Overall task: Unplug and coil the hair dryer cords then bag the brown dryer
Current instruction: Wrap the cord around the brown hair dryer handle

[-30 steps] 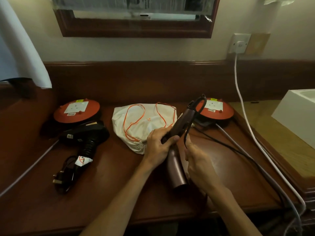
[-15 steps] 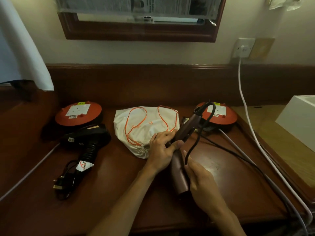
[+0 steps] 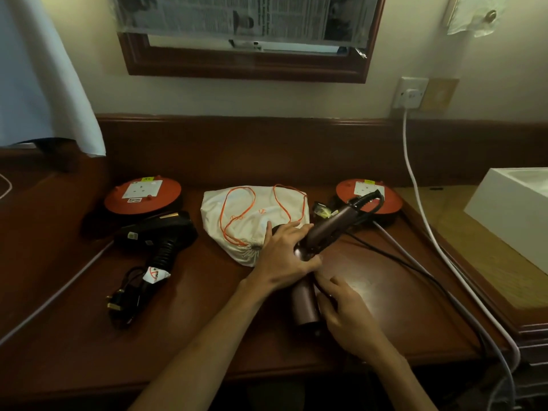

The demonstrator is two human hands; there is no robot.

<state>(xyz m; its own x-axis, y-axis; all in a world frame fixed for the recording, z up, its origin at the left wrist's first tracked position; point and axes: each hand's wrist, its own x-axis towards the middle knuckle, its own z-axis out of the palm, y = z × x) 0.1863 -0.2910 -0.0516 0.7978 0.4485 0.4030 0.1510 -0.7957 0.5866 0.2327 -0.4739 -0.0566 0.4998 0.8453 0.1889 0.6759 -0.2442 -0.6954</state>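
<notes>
While left hand (image 3: 281,256) wraps its fingers around the brown dryer (image 3: 320,241) at the fold, body resting on the worktop (image 3: 207,336), right hand (image 3: 347,312) pinches the black cord (image 3: 394,256) beside the barrel. Advice: keep dryer pinned, draw cord in even loops. Cloth bag (image 3: 255,221) lies just beside, drawn shut.

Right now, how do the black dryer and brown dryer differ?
The black dryer lies untouched on the desk; the brown dryer is gripped by the left hand, with the right hand at its barrel. The black dryer's cord is bundled beside it; the brown dryer's cord trails off right. Both sit before orange reels.
</notes>
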